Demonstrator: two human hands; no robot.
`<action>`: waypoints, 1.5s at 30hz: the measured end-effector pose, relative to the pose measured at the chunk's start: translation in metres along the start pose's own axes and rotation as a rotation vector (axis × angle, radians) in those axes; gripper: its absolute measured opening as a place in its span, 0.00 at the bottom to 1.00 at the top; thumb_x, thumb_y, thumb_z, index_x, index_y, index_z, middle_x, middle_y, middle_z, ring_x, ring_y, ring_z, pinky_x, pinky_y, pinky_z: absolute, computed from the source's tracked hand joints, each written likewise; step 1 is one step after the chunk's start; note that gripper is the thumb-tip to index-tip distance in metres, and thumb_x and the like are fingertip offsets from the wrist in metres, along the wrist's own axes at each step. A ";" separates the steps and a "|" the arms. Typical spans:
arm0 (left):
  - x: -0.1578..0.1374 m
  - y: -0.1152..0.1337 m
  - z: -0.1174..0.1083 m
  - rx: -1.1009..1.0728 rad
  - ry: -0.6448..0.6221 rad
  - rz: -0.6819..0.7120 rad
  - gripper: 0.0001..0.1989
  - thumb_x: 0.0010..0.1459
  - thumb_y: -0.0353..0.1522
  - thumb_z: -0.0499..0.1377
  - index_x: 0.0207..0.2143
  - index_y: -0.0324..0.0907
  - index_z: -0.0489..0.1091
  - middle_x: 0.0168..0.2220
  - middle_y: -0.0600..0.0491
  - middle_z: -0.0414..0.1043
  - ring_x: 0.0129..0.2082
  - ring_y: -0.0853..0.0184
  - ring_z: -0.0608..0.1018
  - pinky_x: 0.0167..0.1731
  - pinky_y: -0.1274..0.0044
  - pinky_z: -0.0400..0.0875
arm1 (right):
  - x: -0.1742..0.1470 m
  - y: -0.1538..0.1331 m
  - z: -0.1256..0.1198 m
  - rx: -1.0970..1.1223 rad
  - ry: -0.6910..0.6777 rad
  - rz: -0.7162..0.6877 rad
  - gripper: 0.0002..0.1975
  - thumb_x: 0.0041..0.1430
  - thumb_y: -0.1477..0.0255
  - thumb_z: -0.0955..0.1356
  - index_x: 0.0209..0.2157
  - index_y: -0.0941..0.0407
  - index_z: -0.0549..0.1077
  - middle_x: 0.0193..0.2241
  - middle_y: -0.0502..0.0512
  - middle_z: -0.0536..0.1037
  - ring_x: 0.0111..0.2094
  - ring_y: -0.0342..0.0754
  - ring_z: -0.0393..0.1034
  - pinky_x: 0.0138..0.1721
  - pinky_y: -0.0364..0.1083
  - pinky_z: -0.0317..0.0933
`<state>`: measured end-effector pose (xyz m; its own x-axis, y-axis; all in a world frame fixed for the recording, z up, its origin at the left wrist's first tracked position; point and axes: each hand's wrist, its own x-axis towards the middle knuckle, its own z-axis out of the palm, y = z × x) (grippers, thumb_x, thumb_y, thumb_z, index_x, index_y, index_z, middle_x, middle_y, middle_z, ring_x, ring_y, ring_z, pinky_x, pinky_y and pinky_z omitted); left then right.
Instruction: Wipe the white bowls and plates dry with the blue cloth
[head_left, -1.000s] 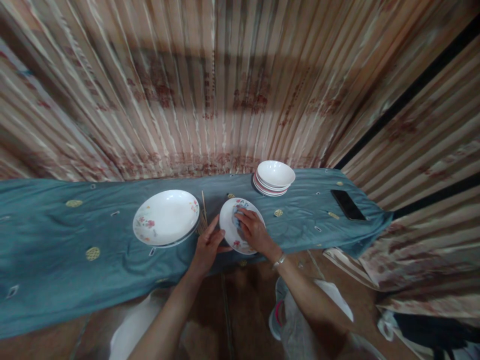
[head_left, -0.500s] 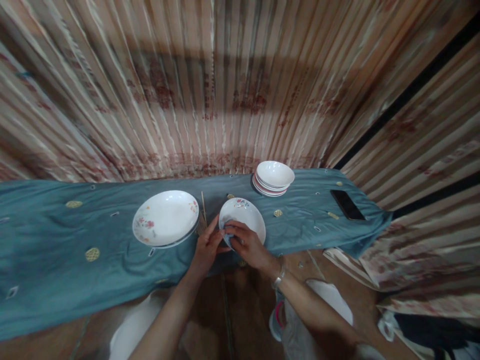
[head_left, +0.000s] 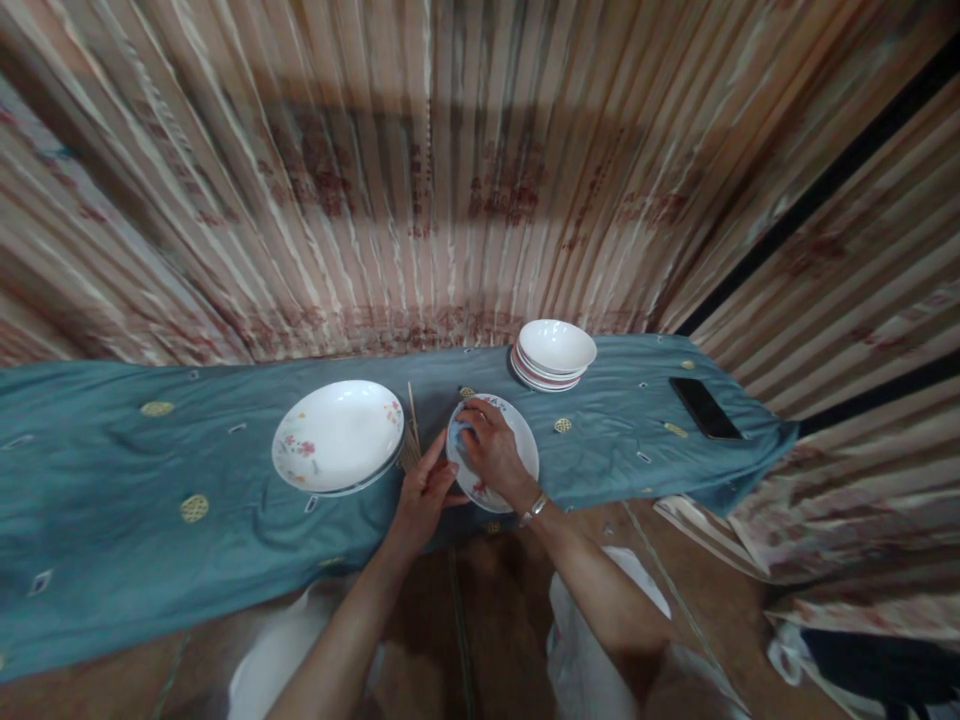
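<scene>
A white plate (head_left: pixel 523 440) with small floral prints is held tilted near the front edge of the table. My left hand (head_left: pixel 424 492) grips its left and lower rim, thumb on the upper side and fingers reaching underneath. Bent over the inner face is my right hand (head_left: pixel 493 450), closed on a blue-grey cloth (head_left: pixel 459 436) that touches the plate's upper left part. Most of the cloth is hidden by the fingers. Left of the plate lie several thin wooden chopsticks (head_left: pixel 412 412), partly covered by my left hand.
Larger oval floral plates (head_left: pixel 337 435) are stacked on the left. A stack of white bowls (head_left: pixel 556 348) stands at the back right, and a black phone (head_left: pixel 703 408) lies at the right end. Blue-green fabric (head_left: pixel 247 520) covers the table; pleated curtains (head_left: pixel 375 200) hang behind.
My right hand has moved up and away across the plate with the cloth, from the lower left to the upper part. My left hand keeps its hold on the rim. The view has shifted slightly.
</scene>
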<state>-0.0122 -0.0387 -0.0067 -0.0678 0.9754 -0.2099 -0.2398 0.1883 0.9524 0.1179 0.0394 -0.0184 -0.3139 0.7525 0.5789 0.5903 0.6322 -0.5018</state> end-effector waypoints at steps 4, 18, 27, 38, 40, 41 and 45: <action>-0.002 0.002 0.000 -0.019 -0.007 -0.001 0.39 0.49 0.39 0.66 0.63 0.40 0.62 0.38 0.49 0.76 0.36 0.60 0.78 0.31 0.67 0.81 | 0.007 0.010 -0.003 -0.112 -0.016 -0.002 0.13 0.63 0.79 0.61 0.43 0.58 0.75 0.50 0.63 0.72 0.52 0.54 0.65 0.57 0.55 0.60; -0.004 0.004 0.001 -0.068 0.008 -0.007 0.41 0.47 0.38 0.68 0.63 0.39 0.62 0.42 0.47 0.77 0.39 0.58 0.78 0.30 0.69 0.81 | -0.024 0.037 -0.040 -0.278 -0.213 0.069 0.11 0.62 0.80 0.65 0.43 0.56 0.73 0.49 0.63 0.73 0.53 0.57 0.62 0.53 0.57 0.61; -0.001 0.004 0.001 -0.062 0.012 -0.013 0.40 0.49 0.37 0.67 0.64 0.39 0.61 0.38 0.48 0.77 0.37 0.59 0.79 0.30 0.69 0.81 | -0.055 0.037 -0.059 -0.407 -0.373 0.085 0.11 0.60 0.83 0.63 0.37 0.58 0.76 0.47 0.62 0.75 0.47 0.53 0.67 0.51 0.52 0.63; 0.000 0.004 0.002 -0.069 0.025 -0.007 0.40 0.48 0.37 0.68 0.63 0.39 0.62 0.38 0.48 0.77 0.38 0.56 0.79 0.29 0.68 0.81 | -0.062 0.009 -0.080 -0.157 -0.519 0.070 0.11 0.58 0.80 0.66 0.37 0.56 0.79 0.39 0.56 0.80 0.41 0.50 0.74 0.48 0.49 0.65; 0.000 0.003 0.002 -0.063 0.022 -0.006 0.40 0.48 0.37 0.68 0.63 0.39 0.62 0.38 0.48 0.77 0.38 0.56 0.79 0.29 0.67 0.81 | -0.062 0.003 -0.079 -0.061 -0.519 0.077 0.11 0.59 0.79 0.66 0.37 0.55 0.79 0.40 0.55 0.81 0.41 0.49 0.75 0.47 0.48 0.66; 0.000 0.003 0.001 -0.060 0.021 -0.008 0.40 0.48 0.37 0.68 0.63 0.39 0.62 0.38 0.48 0.77 0.38 0.56 0.79 0.29 0.67 0.81 | -0.062 0.000 -0.078 -0.009 -0.517 0.086 0.11 0.59 0.78 0.66 0.38 0.54 0.79 0.41 0.55 0.81 0.42 0.49 0.75 0.47 0.48 0.66; -0.001 0.004 0.002 -0.041 0.022 -0.004 0.38 0.49 0.38 0.67 0.62 0.40 0.63 0.37 0.49 0.77 0.35 0.60 0.79 0.28 0.70 0.80 | -0.059 -0.011 -0.071 0.226 -0.491 0.113 0.12 0.63 0.74 0.65 0.44 0.52 0.79 0.46 0.54 0.80 0.47 0.49 0.75 0.50 0.49 0.66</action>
<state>-0.0115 -0.0383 -0.0023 -0.0876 0.9719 -0.2184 -0.2793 0.1865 0.9419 0.1825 -0.0254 -0.0019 -0.5999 0.7813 0.1726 0.4830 0.5256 -0.7003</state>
